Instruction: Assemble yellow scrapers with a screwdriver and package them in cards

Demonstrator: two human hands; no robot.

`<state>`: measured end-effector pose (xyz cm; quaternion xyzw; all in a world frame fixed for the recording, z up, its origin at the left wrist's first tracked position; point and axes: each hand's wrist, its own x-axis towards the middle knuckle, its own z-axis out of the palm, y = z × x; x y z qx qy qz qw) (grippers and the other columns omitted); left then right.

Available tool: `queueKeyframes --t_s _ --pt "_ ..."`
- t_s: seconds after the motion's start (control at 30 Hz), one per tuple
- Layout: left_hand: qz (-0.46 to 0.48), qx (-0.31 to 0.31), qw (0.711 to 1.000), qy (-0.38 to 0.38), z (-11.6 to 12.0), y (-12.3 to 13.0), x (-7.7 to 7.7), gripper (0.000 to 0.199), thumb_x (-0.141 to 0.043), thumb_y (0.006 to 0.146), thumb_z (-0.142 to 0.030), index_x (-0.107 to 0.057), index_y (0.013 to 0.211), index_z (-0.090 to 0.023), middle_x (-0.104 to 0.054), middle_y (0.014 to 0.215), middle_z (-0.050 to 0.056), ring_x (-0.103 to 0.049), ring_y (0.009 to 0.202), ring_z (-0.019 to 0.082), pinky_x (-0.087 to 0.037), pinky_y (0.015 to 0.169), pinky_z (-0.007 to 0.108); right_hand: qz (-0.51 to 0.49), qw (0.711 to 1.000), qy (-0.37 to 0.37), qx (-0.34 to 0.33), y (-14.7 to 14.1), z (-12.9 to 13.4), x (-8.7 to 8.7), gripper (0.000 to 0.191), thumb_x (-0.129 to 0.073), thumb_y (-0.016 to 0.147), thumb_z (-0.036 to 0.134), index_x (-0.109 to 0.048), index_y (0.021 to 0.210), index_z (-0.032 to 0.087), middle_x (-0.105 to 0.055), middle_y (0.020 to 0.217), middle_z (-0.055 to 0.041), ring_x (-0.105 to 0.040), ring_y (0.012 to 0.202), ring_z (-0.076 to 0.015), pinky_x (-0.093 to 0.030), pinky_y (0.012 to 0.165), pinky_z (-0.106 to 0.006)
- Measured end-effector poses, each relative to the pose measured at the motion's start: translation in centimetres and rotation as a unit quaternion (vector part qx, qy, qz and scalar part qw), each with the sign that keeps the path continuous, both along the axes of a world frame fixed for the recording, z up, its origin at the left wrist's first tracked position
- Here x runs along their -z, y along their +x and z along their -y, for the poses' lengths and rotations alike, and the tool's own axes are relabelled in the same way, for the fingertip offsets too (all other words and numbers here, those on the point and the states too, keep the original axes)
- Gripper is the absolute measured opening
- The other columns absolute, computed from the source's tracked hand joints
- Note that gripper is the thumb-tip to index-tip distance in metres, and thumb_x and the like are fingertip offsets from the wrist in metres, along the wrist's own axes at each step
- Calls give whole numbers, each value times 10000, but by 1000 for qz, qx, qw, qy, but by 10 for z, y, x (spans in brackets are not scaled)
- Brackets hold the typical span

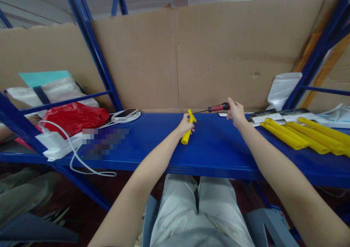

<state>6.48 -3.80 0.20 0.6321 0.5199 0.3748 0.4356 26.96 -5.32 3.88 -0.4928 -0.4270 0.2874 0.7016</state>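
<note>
Above the blue shelf [218,148], my left hand [186,125] is closed around a yellow plastic handle [185,137] with a short crosspiece near its top. My right hand [235,113] grips the rear end of a screwdriver [218,108] with a red and black handle. Its thin shaft points left, and the tip meets the upper part of the yellow handle. Whether the tip sits in a screw is too small to tell. Several similar yellow pieces [314,137] lie to the right of my right hand, with black-and-white printed cards [265,116] behind them.
At the left lie a red plastic bag [75,117], a phone [125,113] on coiled white cable, and a white power strip [61,152] with a charger. A cardboard sheet [218,54] backs the shelf. Blue metal posts [91,44] stand at both sides. Another person's leg shows lower left.
</note>
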Motion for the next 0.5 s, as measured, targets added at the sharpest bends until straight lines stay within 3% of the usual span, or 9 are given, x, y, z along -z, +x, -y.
queueKeyframes --t_s 0.1,0.2,0.4,0.5 --pt "-1 1 1000 3 -2 0 1 554 -488 759 51 -286 1166 -266 -535 1192 45 -504 438 -6 -392 376 130 -7 1000 -12 13 -2 1 -3 169 -516 856 254 -440 711 212 -359 397 90 -339 302 -84 -278 297 -202" --pt "0 4 1000 5 -3 0 2 556 -489 759 52 -290 1167 -268 -535 1184 40 -505 439 -5 -397 379 131 -18 1000 -14 10 -3 1 -5 105 -503 837 214 -455 744 205 -441 458 67 -424 363 -95 -310 319 -196" --pt "-2 3 1000 4 -5 0 4 550 -504 770 40 -290 1167 -276 -540 1177 31 -509 446 -8 -396 384 125 45 999 14 28 3 -6 3 303 -582 825 476 -454 749 212 -396 450 68 -380 358 -91 -276 328 -213" --pt "0 2 1000 4 -4 0 4 546 -500 775 47 -294 1165 -275 -532 1194 35 -505 440 -9 -394 379 136 46 998 17 26 4 -7 3 306 -594 819 461 -438 716 219 -325 423 88 -328 332 -81 -255 325 -217"
